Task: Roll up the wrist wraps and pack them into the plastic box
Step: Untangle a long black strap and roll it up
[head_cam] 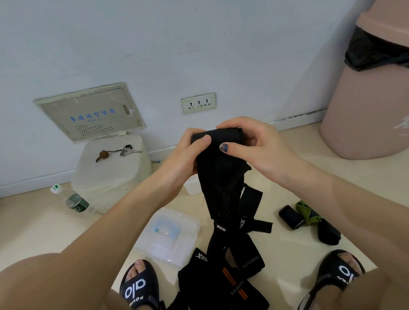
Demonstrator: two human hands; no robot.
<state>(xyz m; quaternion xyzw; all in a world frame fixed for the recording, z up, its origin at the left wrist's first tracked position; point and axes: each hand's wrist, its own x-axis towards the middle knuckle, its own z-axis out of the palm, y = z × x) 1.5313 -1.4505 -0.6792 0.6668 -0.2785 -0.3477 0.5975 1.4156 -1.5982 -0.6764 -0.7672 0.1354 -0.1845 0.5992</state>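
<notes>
We hold one black wrap up in the air with both hands, above the floor. Our left hand grips the top of the wrap from the left, thumb pressed on the front, and our right hand pinches the same rolled end from the right, with the thumb lying on the cloth. The top part looks already turned into a small roll, while the long tail hangs down and touches the pile of other wraps lying between our feet. We judge this is the main risk: the tail may catch on the straps of the pile, and if we roll further it can pull one of them up or twist the roll. Another danger is that the roll becomes loose or crooked, because the cloth is soft and we hold it only at the top; if one thumb slips, the turns can open again. The box is on the floor to the left of the pile, near our left sandal, and its lid seems closed, so we think it needs opening before packing, and with both hands busy the finished roll could unwind at that moment. Two rolled wraps lie apart on the right, not yet in the box.
</notes>
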